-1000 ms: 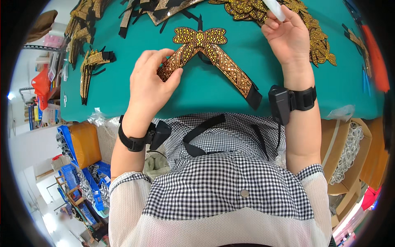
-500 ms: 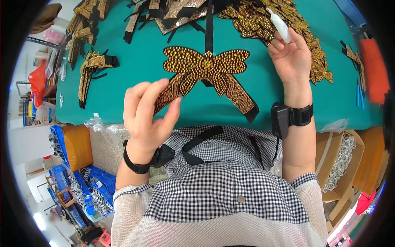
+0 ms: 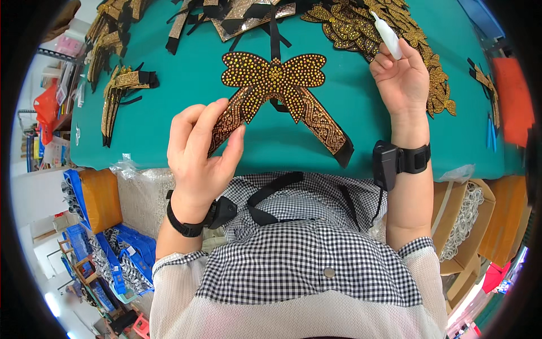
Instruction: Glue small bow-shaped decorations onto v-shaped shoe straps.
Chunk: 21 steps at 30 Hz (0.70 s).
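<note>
Gold beaded bow (image 3: 275,79) lies flat near the desk's (image 3: 169,135) front edge, under assembly.
Left hand (image 3: 200,152) pinches its left tail; right hand (image 3: 402,79) grips a white glue bottle (image 3: 388,37); finished bows (image 3: 395,34) are piled at the far edge, so more probably remain.

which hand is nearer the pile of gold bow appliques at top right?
Right. The right hand, holding a white glue bottle, overlaps the pile of gold bow appliques; the left hand pinches the beaded bow's left tail.

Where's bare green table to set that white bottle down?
Bare table lies between the beaded bow and the right hand; another patch sits left of the left hand. The far edge is crowded with gold trim.
</note>
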### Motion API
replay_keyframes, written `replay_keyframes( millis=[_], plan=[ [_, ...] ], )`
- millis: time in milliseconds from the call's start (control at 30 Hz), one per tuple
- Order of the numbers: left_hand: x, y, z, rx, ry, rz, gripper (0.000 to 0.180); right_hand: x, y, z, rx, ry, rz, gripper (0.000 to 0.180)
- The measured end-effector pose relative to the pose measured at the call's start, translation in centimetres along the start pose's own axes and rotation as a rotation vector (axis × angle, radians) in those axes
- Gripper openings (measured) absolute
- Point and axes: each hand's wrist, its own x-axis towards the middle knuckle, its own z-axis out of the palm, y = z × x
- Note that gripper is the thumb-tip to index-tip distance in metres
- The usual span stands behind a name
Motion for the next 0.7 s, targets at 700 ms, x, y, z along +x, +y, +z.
replay_keyframes(
  millis=[700],
  plan=[
    [-0.6, -3.5, -0.1, 0.034, -0.106, -0.192, 0.035, -0.2, 0.0, -0.1, -0.031, 0.002, 0.029, 0.021]
  ],
)
